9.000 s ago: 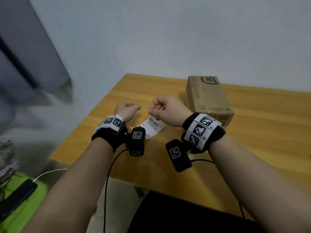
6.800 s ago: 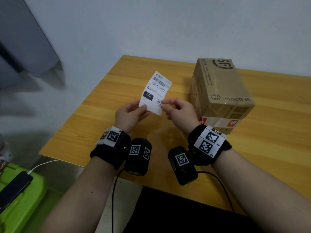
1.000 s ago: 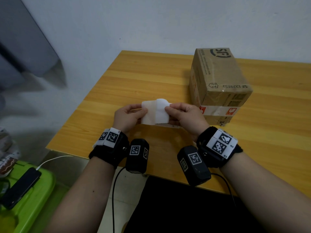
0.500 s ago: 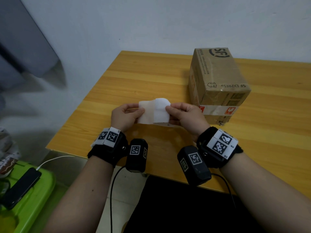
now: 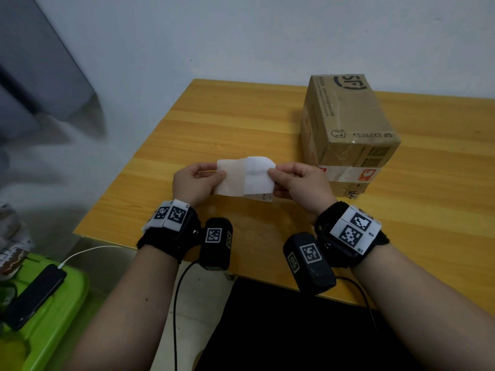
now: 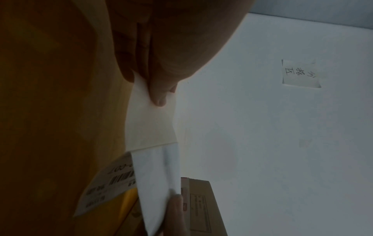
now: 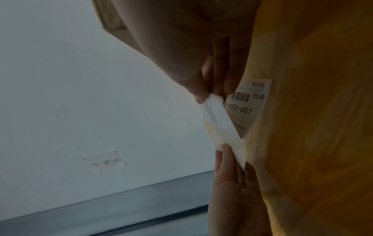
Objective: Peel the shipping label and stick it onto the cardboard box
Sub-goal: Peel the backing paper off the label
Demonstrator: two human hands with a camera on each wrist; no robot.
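The shipping label (image 5: 258,174) hangs just above the wooden table (image 5: 227,129), print side down, partly peeled. My left hand (image 5: 218,174) pinches the cream backing paper (image 5: 230,178) at its left end. My right hand (image 5: 272,174) pinches the white peeled end. The left wrist view has my thumb on the backing (image 6: 151,121) and the barcode face (image 6: 107,183) below. From the right wrist, my right hand (image 7: 210,94) pinches the white strip, with the printed label (image 7: 248,103) behind it. The taped cardboard box (image 5: 348,124) stands upright just right of my right hand.
A green bin (image 5: 61,317) beside the table's near left corner holds a black phone (image 5: 34,298) on a white cable. A handwritten note (image 6: 300,73) is stuck to the white wall. The table's front edge runs under my wrists.
The label, earlier held up with its print towards me, is now turned face down. Over the last second my hands have drawn slightly apart and more cream backing shows.
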